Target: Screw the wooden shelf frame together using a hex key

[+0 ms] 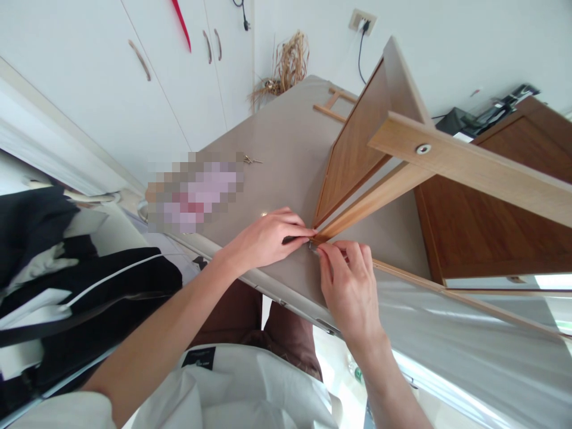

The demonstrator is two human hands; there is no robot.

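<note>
Left hand: here it is, the left hand (277, 235), reaching in with thumb and fingertips bent right at the frame's near bottom corner; whether it grips or only steadies, I can't tell.
Right hand: and the right hand (351, 280) works close, thumb and fingers pinched on a metal bit (312, 243), too small and covered to name.
Frame: the wooden frame (379, 192) stands tilted on the table (286, 137), its near corner between the two hands, a bar (473, 164) with a metal ring (423, 149) jutting out to the right.
Screws: a few little screws (252, 159) lie loose on the tabletop, beyond the left hand.
Far end: a ladder-shaped piece (329, 114) lies flat behind the frame, dried stalks (292, 59) just past the table's edge.
Right side: a dark panel (500, 220) leans there, tilted.
Wall: two plugs sit in the socket (363, 21).
</note>
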